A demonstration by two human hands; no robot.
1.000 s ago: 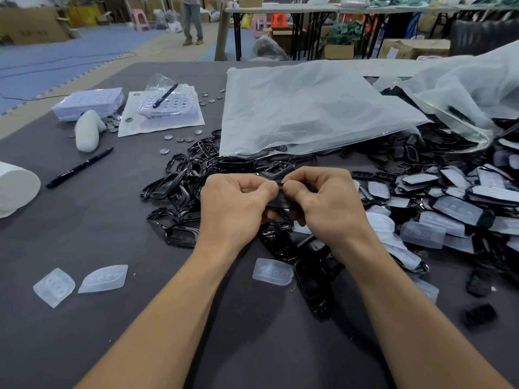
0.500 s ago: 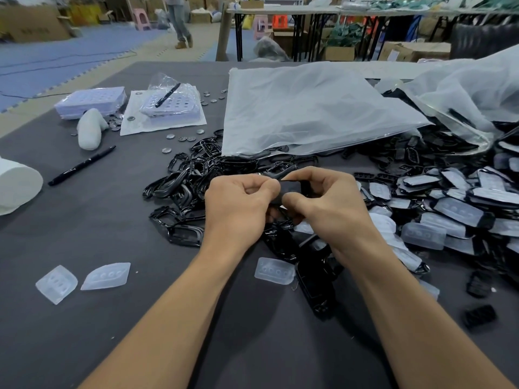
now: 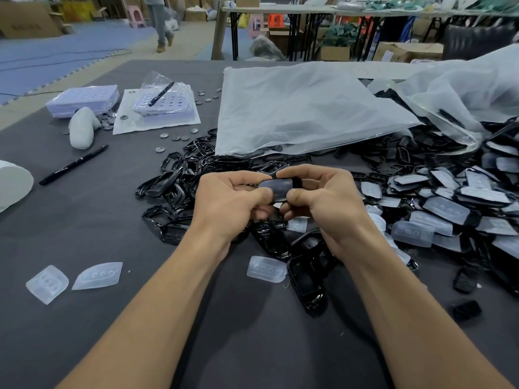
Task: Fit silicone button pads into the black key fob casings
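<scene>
Gripping casing point(image 3: 296, 182) w/ pad point(image 3: 276, 190) laid on it, left hand point(image 3: 232, 202) & right hand point(image 3: 325, 204) both curled round it, above pile point(image 3: 179, 186). Prob best working thumbs evenly round pad rim, keeping bumps lined w/ holes.

dark grey table point(image 3: 84, 226): loose casings point(image 3: 174, 186), silicone pads point(image 3: 97, 276), pen point(image 3: 73, 164).

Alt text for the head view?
The left hand and right hand pinch a black casing with a translucent silicone pad on it over a dark table. Empty casings pile at left, fitted ones at right; three loose pads lie nearer.
</scene>
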